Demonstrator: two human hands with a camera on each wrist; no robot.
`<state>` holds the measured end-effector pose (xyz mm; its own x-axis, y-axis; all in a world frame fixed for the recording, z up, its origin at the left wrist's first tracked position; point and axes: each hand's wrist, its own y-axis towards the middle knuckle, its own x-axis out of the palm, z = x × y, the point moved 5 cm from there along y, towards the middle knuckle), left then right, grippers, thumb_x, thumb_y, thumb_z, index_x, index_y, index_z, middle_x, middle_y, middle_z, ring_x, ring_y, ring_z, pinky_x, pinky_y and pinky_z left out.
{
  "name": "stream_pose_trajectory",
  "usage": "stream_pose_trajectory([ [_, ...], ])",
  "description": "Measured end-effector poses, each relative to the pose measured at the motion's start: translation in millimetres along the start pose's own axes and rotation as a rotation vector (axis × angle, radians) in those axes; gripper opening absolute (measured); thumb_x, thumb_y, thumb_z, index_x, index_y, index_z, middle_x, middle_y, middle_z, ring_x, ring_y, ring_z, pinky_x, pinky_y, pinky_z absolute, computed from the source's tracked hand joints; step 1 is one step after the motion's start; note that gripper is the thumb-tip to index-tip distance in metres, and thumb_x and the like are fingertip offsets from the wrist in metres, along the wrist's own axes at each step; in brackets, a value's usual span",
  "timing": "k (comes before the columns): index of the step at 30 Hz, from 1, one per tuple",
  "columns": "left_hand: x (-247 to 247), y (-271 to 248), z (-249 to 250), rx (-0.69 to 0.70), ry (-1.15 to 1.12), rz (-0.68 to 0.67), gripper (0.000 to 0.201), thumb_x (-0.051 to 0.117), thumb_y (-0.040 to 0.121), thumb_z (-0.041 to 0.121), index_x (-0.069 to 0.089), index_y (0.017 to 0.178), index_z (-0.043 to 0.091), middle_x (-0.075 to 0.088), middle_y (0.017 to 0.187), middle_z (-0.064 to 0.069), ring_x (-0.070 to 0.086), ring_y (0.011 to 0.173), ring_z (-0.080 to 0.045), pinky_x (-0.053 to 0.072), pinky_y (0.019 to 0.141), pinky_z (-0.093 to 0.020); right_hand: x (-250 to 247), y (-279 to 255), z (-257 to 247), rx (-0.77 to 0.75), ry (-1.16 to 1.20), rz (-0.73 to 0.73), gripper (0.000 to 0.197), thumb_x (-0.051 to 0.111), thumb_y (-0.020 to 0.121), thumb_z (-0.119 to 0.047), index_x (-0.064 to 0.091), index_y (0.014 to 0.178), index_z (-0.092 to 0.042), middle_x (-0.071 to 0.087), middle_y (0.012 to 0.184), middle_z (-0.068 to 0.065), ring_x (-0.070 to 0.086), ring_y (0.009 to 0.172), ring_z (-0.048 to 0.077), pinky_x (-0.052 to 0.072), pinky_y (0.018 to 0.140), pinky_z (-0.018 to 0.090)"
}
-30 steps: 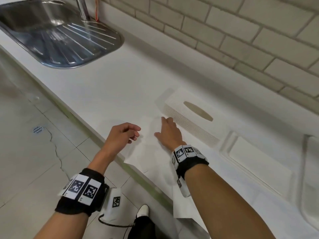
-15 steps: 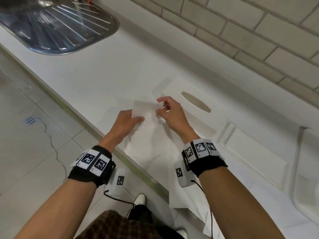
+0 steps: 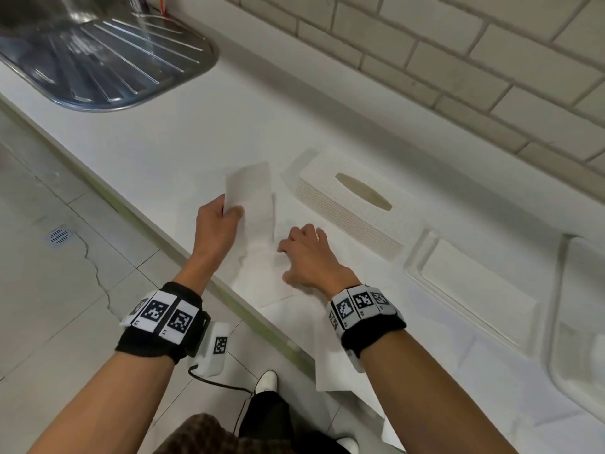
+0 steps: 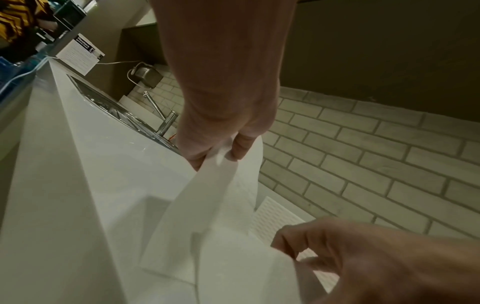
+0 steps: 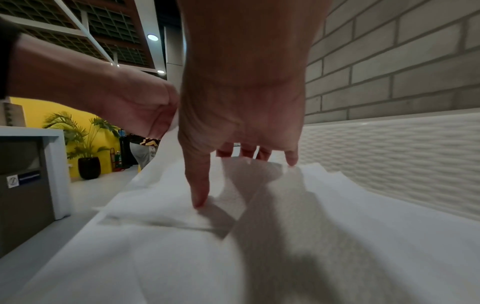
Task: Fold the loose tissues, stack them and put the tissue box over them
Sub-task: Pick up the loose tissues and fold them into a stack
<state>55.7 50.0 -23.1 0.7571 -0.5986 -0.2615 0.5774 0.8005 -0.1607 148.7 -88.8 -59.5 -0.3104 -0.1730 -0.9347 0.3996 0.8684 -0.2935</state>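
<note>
White counter (image 3: pixel 183 139) runs diag. across the head view, brick wall (image 3: pixel 458 67) behind it, grey tile floor (image 3: pixel 49 290) w/ a round drain (image 3: pixel 60 235) to the left. Steel sink (image 3: pixel 108 60) sits at the counter's far left; its tap (image 4: pixel 166 121) shows in the left wrist view.

Tissue box (image 3: pixel 353 204), white w/ textured sides and an oval slot on top, stands on the counter near the wall, just right of the hands, apart from both. A shallow rectangular recess (image 3: pixel 474 290) in the counter lies just right of the box.

Loose tissues (image 3: pixel 327 322) lie spread flat on the counter's near edge btwn the arms, one sheet overhanging the edge toward the floor.

One tissue (image 3: pixel 252 191) is lifted off the counter at its far end, its lower part trailing down onto the sheets below. Left hand (image 3: pixel 217 224) grasps it: thumb and fingers pinch the sheet's left edge, fingers curled round it, clear in the left wrist view (image 4: pixel 223 115).

Right hand (image 3: pixel 307 253) is palm-down on the spread tissues, just right of the lifted sheet, fingers straight-ish and splayed, tips pressing the paper, gripping nothing; right wrist view (image 5: pixel 244 115) shows the thumb tip and fingertips touching the sheet.

Both wrists carry black bands w/ printed marker tags.
</note>
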Motion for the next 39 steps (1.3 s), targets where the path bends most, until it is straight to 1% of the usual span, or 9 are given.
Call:
stream_pose_trajectory([
  [3,-0.7,-1.8,-0.1,0.0,-0.013,0.001,0.023,0.049,0.087,0.01,0.057,0.092,-0.011,0.056,0.082,-0.014,0.05,0.072,-0.022,0.039,0.065,-0.035,-5.2,1.4,-1.5,-0.013,0.022,0.03,0.044,0.059,0.079,-0.009,0.056,0.122,-0.016,0.055,0.122,0.004,0.041,0.121,0.027,0.008,0.119,0.052],
  [6,-6.2,0.0,1.6,0.003,-0.056,0.027,0.022,0.049,0.089,0.009,0.057,0.093,-0.01,0.055,0.084,-0.012,0.05,0.074,-0.021,0.039,0.066,-0.034,-22.4,-2.2,3.7,0.005,0.09,0.108,0.025,0.057,0.083,-0.011,0.057,0.108,-0.017,0.063,0.086,0.0,0.053,0.088,0.021,0.013,0.119,0.047],
  [8,-12.1,2.2,2.8,0.005,-0.098,0.071,0.018,0.049,0.091,0.009,0.06,0.094,-0.005,0.055,0.086,-0.012,0.051,0.076,-0.021,0.041,0.066,-0.033,-41.5,-8.1,11.7,0.034,0.184,0.169,0.014,0.059,0.084,-0.014,0.058,0.097,-0.019,0.059,0.076,-0.002,0.054,0.076,0.021,0.038,0.101,0.038],
  [10,-17.0,3.7,4.7,0.012,-0.131,0.108,0.012,0.049,0.091,0.009,0.06,0.092,0.005,0.056,0.087,-0.011,0.052,0.077,-0.021,0.042,0.066,-0.032,-63.6,-15.9,21.8,0.081,0.291,0.231,0.008,0.062,0.084,-0.02,0.055,0.086,-0.024,0.061,0.079,-0.003,0.058,0.077,0.022,0.041,0.069,0.031],
  [16,-7.8,1.2,10.2,-0.029,-0.192,0.102,0.012,0.051,0.093,0.009,0.061,0.088,0.014,0.063,0.087,-0.002,0.059,0.079,-0.019,0.049,0.067,-0.027,-128.8,-48.4,48.7,0.177,0.924,0.5,0.023,0.069,0.083,-0.014,0.049,0.078,-0.024,0.062,0.07,0.0,0.052,0.056,0.012,0.042,0.054,0.023],
  [19,5.7,0.0,17.9,-0.075,-0.261,0.03,0.015,0.053,0.093,0.011,0.063,0.085,0.019,0.066,0.087,0.0,0.061,0.077,-0.017,0.051,0.065,-0.023,-137.8,-60.4,55.1,0.168,1.302,0.532,0.023,0.072,0.082,-0.012,0.056,0.097,-0.02,0.075,0.095,0.009,0.071,0.076,0.025,0.056,0.072,0.035],
  [24,36.7,-8.4,32.4,-0.213,-0.383,-0.195,0.019,0.066,0.081,0.014,0.062,0.097,0.004,0.069,0.097,-0.01,0.065,0.086,-0.027,0.048,0.073,-0.034,-109.5,-60.5,55.9,0.277,1.486,0.546,0.029,0.071,0.083,-0.005,0.058,0.108,-0.013,0.071,0.11,0.011,0.07,0.102,0.029,0.054,0.094,0.044],
  [35,69.5,-43.9,49.6,-0.224,-0.436,-0.452,0.036,0.043,0.1,0.039,0.066,0.118,0.017,0.074,0.111,-0.003,0.069,0.104,-0.024,0.054,0.087,-0.035,-82.3,-73.0,52.3,0.259,1.31,0.569,0.009,0.062,0.093,-0.023,0.063,0.101,-0.026,0.072,0.101,-0.008,0.07,0.092,0.009,0.057,0.081,0.025],
  [39,80.7,-58.2,54.2,-0.105,-0.269,-0.526,0.036,0.063,0.09,0.034,0.064,0.12,0.014,0.074,0.111,-0.004,0.071,0.101,-0.023,0.056,0.087,-0.036,-78.5,-70.7,46.4,0.289,1.252,0.599,0.008,0.056,0.096,-0.031,0.061,0.093,-0.026,0.068,0.09,-0.01,0.067,0.082,0.009,0.055,0.073,0.027],
])
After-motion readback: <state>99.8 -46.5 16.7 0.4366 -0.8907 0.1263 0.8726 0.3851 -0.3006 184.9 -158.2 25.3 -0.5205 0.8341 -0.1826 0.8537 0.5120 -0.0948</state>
